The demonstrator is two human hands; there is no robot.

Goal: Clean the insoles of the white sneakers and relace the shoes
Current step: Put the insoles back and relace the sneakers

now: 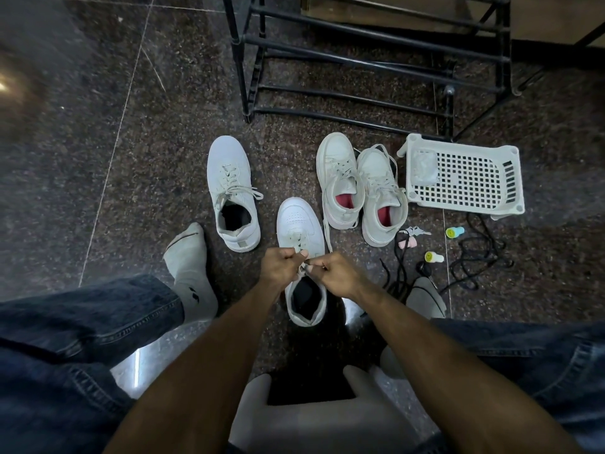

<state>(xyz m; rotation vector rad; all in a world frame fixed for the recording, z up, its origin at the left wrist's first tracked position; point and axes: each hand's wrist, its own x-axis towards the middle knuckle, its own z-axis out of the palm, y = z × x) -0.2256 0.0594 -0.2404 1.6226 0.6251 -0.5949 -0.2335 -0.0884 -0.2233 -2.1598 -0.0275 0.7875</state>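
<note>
Dark speckled floor [157, 178] is seen beneath everything. Lace ends [303, 266] are pinched between left hand [284, 264] and right hand [340, 273], directly above the white sneaker [301, 231].

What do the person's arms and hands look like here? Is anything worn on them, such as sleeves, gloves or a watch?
Both forearms are bare up to the bottom edge of the picture: no sleeves show. The left hand and the right hand wear no gloves, and no watch, bracelet or ring is visible on the parts that show. Beside the arms, the legs wear dark blue denim jeans.
</note>
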